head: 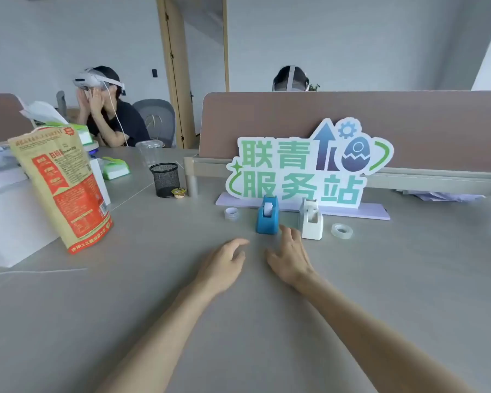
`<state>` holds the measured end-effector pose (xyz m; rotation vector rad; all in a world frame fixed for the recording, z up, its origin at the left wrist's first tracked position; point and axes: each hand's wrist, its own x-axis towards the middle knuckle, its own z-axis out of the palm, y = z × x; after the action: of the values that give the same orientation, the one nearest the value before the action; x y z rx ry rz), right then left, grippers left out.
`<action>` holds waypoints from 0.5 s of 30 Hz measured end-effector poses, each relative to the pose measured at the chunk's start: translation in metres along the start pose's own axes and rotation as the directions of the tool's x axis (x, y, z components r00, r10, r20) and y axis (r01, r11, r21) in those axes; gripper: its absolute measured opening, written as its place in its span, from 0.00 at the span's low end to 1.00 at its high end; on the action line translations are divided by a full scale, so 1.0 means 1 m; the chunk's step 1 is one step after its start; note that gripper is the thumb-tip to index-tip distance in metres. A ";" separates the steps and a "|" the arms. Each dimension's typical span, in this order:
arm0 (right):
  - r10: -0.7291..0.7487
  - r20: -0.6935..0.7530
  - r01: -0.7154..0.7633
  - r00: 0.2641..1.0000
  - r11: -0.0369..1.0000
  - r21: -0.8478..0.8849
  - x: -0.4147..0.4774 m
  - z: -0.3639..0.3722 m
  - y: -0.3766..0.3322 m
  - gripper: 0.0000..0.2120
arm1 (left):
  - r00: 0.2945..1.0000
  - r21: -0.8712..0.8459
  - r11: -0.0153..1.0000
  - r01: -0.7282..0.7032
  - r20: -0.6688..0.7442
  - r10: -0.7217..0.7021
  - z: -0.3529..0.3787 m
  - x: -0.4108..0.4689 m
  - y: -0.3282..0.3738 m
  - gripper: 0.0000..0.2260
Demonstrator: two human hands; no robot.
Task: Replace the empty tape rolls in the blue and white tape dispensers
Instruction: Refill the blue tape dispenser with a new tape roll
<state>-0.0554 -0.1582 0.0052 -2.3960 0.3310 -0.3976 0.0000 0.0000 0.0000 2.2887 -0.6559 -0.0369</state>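
The blue dispenser (268,215) and the white dispenser (312,221) stood side by side on the worktop (267,321), in front of a big sign (304,165). One clear tape roll (231,213) lay left of the blue one. A second roll (342,231) lay right of the white one. The left hand (224,265) and right hand (289,259) were spread and held nothing. The right fingers pointed between the dispensers. The job looked hardly begun, with both rolls still to go in.
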 end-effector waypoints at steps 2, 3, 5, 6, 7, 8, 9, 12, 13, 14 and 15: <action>0.021 -0.046 -0.019 0.999 0.999 0.029 0.016 0.009 -0.004 0.31 | 1.000 0.022 1.000 0.011 -0.015 -0.011 -0.002 0.016 -0.006 0.17; 0.033 -0.060 -0.031 0.998 0.999 0.039 0.028 0.016 -0.003 0.33 | 1.000 0.051 0.999 0.013 -0.023 -0.012 -0.001 0.027 -0.011 0.17; 0.055 -0.084 -0.050 0.995 0.997 0.059 0.046 0.021 -0.006 0.39 | 1.000 0.081 0.997 0.018 -0.019 -0.017 -0.001 0.045 -0.014 0.17; 0.063 -0.107 -0.056 0.992 0.996 0.075 0.058 0.025 -0.007 0.43 | 1.000 0.074 0.997 0.016 -0.015 -0.015 0.001 0.054 -0.018 0.17; 0.078 -0.138 -0.064 0.987 0.992 0.106 0.070 0.028 -0.007 0.46 | 1.000 0.064 0.998 0.007 -0.010 -0.006 0.003 0.061 -0.021 0.17; 0.101 -0.167 -0.078 0.981 0.987 0.141 0.081 0.028 -0.008 0.48 | 1.000 0.041 0.999 -0.002 -0.001 0.002 0.004 0.066 -0.023 0.17; 0.132 -0.188 -0.099 0.973 0.980 0.173 0.090 0.030 -0.008 0.48 | 1.000 0.016 1.000 -0.005 0.002 0.005 0.006 0.070 -0.026 0.17; 0.206 -0.232 -0.157 0.951 0.965 0.210 0.104 0.033 -0.006 0.36 | 1.000 -0.038 0.999 0.003 -0.007 -0.003 0.008 0.071 -0.029 0.17; 0.227 -0.243 -0.175 0.943 0.960 0.219 0.105 0.033 -0.006 0.28 | 1.000 -0.043 0.999 0.007 -0.014 -0.008 0.008 0.070 -0.028 0.17; 0.250 -0.247 -0.193 0.936 0.953 0.234 0.103 0.031 -0.007 0.23 | 1.000 -0.042 0.999 0.012 -0.012 -0.012 0.007 0.069 -0.026 0.17; 0.264 -0.242 -0.204 0.934 0.947 0.248 0.100 0.030 -0.007 0.20 | 1.000 -0.047 0.999 0.014 -0.009 -0.015 0.006 0.067 -0.024 0.17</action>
<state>0.0488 -0.1694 0.0079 -2.0562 0.6575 -0.6200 0.0680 -0.0204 -0.0094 2.2468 -0.6270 -0.0477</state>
